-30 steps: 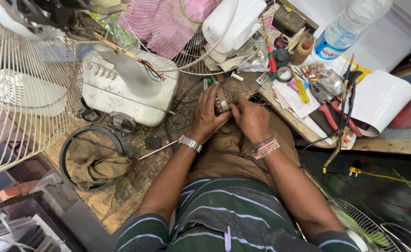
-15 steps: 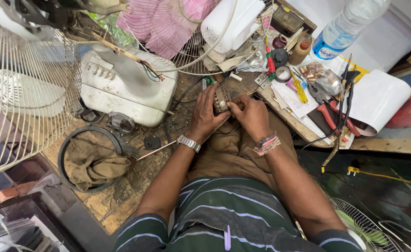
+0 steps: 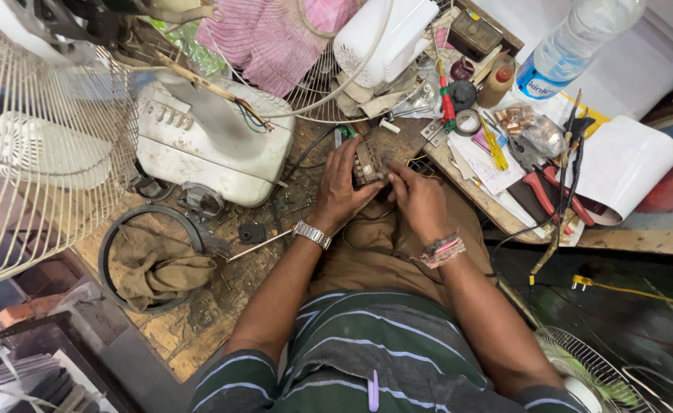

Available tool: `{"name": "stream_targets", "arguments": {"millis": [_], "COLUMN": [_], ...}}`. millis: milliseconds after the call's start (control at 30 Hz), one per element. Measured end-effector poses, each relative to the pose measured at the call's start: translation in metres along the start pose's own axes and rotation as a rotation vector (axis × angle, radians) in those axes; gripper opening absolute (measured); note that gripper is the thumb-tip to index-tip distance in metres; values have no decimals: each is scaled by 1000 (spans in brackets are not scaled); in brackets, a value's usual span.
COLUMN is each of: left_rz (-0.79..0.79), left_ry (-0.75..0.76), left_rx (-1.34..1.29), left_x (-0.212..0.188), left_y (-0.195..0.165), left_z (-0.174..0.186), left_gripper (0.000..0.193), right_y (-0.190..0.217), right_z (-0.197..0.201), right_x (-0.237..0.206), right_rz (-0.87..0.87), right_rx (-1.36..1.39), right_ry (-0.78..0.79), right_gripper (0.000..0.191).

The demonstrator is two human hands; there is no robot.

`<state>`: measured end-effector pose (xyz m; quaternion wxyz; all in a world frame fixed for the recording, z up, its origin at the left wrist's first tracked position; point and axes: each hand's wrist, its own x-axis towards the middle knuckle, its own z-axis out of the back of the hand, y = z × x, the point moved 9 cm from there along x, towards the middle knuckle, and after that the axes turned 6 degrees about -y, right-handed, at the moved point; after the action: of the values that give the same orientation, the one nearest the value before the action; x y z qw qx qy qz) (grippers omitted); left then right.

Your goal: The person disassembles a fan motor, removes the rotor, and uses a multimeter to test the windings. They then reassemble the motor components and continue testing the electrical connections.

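Our fingers (image 3: pixel 355 157) close around the motor (image 3: pixel 368 162), left hand (image 3: pixel 342 191) on its left, right hand (image 3: pixel 416 200) on its right. Left of the fingers stands the fan base (image 3: pixel 199 157). Right of them lie pliers (image 3: pixel 554 195); beyond those, the bottle (image 3: pixel 573 42).

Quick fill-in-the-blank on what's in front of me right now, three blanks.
1. Both hands hold a small motor part, gripped by the left hand and the ____ hand.
2. The left wrist wears a metal ____.
3. Inside the dark ring on the floor lies a crumpled ____.

Missing words: right; watch; cloth
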<state>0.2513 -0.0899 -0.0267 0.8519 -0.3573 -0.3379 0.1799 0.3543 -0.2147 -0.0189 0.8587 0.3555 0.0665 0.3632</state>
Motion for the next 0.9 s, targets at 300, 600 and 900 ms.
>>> {"name": "stream_targets", "arguments": {"millis": [300, 600, 900], "left_rz": [20, 2, 141], "left_ry": [5, -13, 0], "left_rx": [8, -3, -68], "left_x": [3, 2, 4], "left_y": [-3, -3, -7], "left_z": [-1, -1, 9], "left_gripper": [109, 102, 102], "right_y": [11, -4, 20], "right_z": [-1, -18, 12], "right_x": [-25, -32, -65], "right_rz": [99, -53, 224], "right_rx": [-134, -70, 258], "right_ry": [-165, 42, -156], "right_gripper": [32, 54, 50]}}
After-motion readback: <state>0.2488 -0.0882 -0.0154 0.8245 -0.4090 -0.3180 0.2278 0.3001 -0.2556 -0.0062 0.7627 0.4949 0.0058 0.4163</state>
